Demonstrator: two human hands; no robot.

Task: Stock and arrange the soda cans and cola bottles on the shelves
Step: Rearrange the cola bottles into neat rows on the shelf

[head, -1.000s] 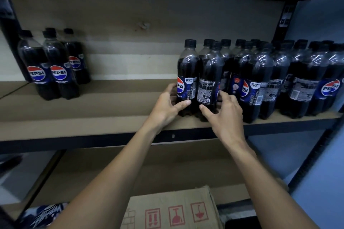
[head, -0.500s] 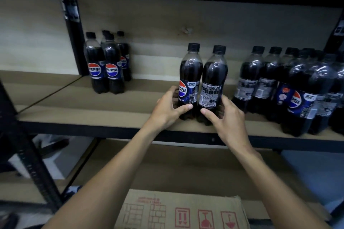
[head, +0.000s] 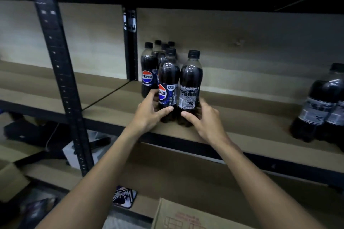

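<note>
Left hand [head: 149, 114] grips the logo bottle [head: 168, 87], right hand [head: 203, 118] the neighbouring bottle [head: 190, 83], fingers [head: 151, 93] curled low; full, heavy, probably slick, suiting base holds.

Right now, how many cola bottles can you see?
8: logo bottle in left hand, label bottle in right hand, four in the back cluster, two in the right-edge pair. More may be hidden.

Upright: black slotted post [head: 55, 72] at your 10 o'clock.
Wall: pale boards [head: 251, 48] at your 1 o'clock.
Floor: cardboard box [head: 186, 216] at your 6 o'clock.
Light: dim.
</note>
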